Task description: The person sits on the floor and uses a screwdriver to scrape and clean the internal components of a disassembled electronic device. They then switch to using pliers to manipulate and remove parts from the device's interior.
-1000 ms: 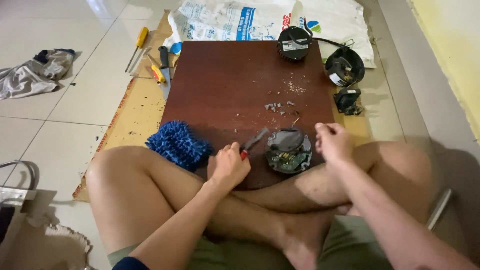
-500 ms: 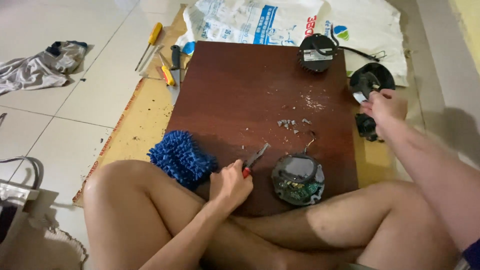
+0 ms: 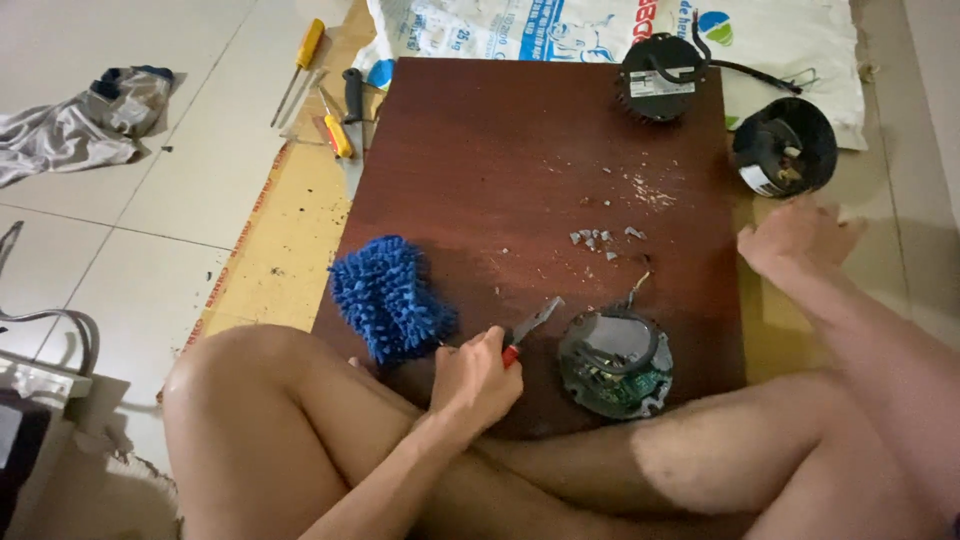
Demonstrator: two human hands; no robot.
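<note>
left hand on pliers, right hand out by the black housing

my left hand (image 3: 478, 378) is curled shut round the red-handled pliers (image 3: 528, 328), w/ the metal nose sticking up-right off my knuckles, pointing toward the round circuit board (image 3: 612, 362). pliers tip is just beside that board, not touching it afaict. board lies flat at the near edge of the dark brown wooden board (image 3: 500, 160), a short wire poking up from its top rim. blue chenille mitt (image 3: 388, 297) sits just left of my left hand, touching the board's near-left corner.

my right hand (image 3: 795, 238) is off the board's right edge, fingers spread & loose, gripping nothing; blurred so can't tell more. it's near the open black round housing (image 3: 784, 147), which lies on the floor beyond it, not touching.

small grey chips (image 3: 602, 238) scattered mid-board. another black round unit w/ cable (image 3: 659, 77) sits at the far right corner. yellow-handled screwdrivers (image 3: 338, 135) & a black-handled tool (image 3: 352, 95) lie left of the board on the tan mat (image 3: 285, 225). printed white sack (image 3: 520, 28) at the far end. grey cloth (image 3: 75, 125) on the tiles, well apart.
</note>
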